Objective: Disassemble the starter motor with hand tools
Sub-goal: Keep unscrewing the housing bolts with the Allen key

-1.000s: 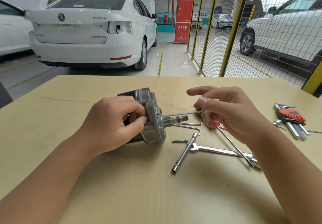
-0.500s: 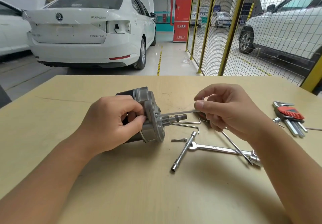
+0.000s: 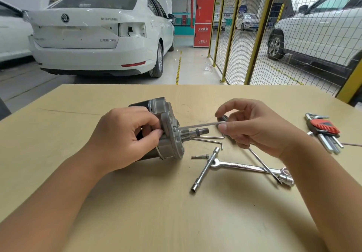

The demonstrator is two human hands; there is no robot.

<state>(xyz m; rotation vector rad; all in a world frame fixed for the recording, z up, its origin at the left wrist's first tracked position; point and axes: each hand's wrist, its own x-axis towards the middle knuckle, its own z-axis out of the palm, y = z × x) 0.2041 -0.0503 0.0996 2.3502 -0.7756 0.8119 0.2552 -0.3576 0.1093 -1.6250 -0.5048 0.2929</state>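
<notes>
The starter motor (image 3: 170, 126) lies on its side on the tan table (image 3: 58, 138), its silver end housing and shaft pointing right. My left hand (image 3: 125, 138) grips the motor's dark body from the near side. My right hand (image 3: 254, 128) pinches the outer end of a long hex key (image 3: 197, 125) between thumb and fingers. The key's other end meets the housing face just above the shaft.
Right of the motor lie two loose hex keys (image 3: 209, 138), a small bolt (image 3: 199, 156), a T-handle socket wrench (image 3: 204, 170), a combination wrench (image 3: 246, 167) and a thin rod (image 3: 264, 165). A red-holder hex key set (image 3: 323, 129) sits far right. Cars and yellow fencing stand behind the table.
My right hand's fingers have shifted around the hex key's end, with the index finger now lifted over it. The left hand and the motor have stayed put.
</notes>
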